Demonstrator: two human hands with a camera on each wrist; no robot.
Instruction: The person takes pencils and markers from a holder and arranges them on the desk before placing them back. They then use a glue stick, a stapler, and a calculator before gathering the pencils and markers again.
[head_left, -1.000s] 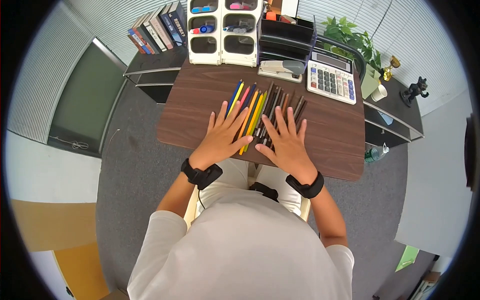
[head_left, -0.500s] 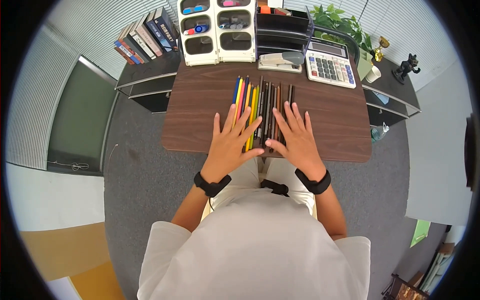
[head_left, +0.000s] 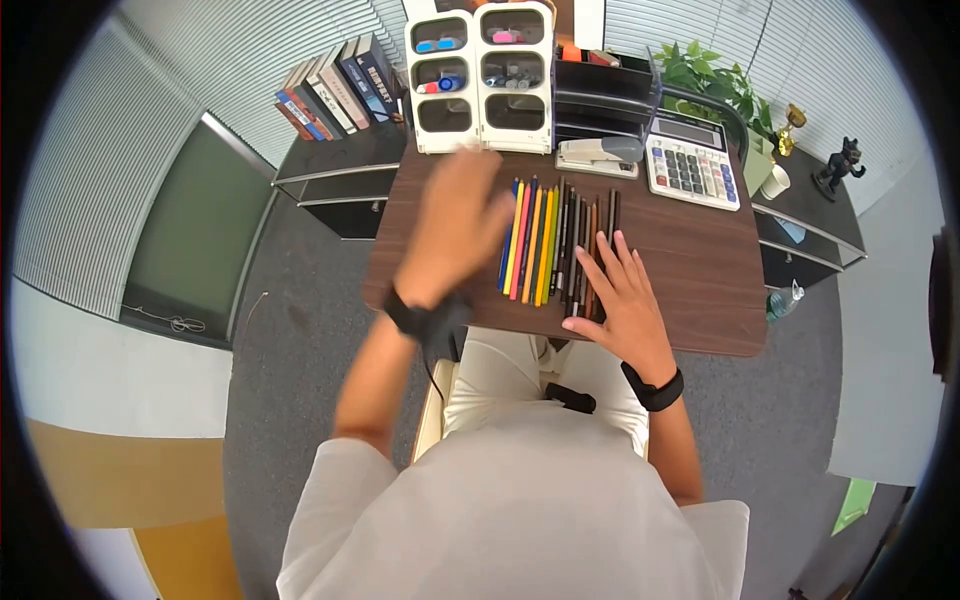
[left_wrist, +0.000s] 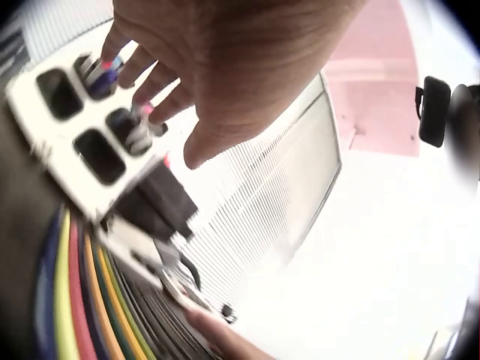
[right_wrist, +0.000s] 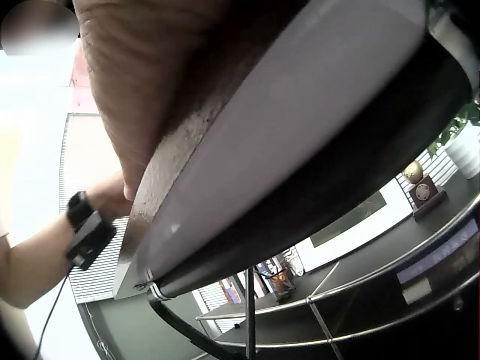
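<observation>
Colored pencils (head_left: 526, 245) lie side by side on the brown table, blue, yellow, pink, orange and green. Beside them, on the right, runs a row of dark brown and black pencils (head_left: 578, 235). My right hand (head_left: 632, 310) rests with spread fingers over the right end of the dark row. Blurred in the head view, my left hand (head_left: 455, 225) is raised left of the colored pencils, its fingers towards the white organizer (head_left: 478, 90). In the left wrist view this hand (left_wrist: 232, 67) has its fingers extended and holds nothing.
Markers and other small items sit in the organizer's compartments. A stapler (head_left: 598, 152), a black tray rack (head_left: 600, 105) and a calculator (head_left: 692, 165) line the table's back. Side shelves carry books (head_left: 335, 90), a paper cup (head_left: 776, 181) and a dark figurine (head_left: 838, 170).
My left hand has lifted off the colored pencils and moved forward and left. My right hand stays at the dark pencils. The pencils, splayed at first, now lie nearly parallel.
</observation>
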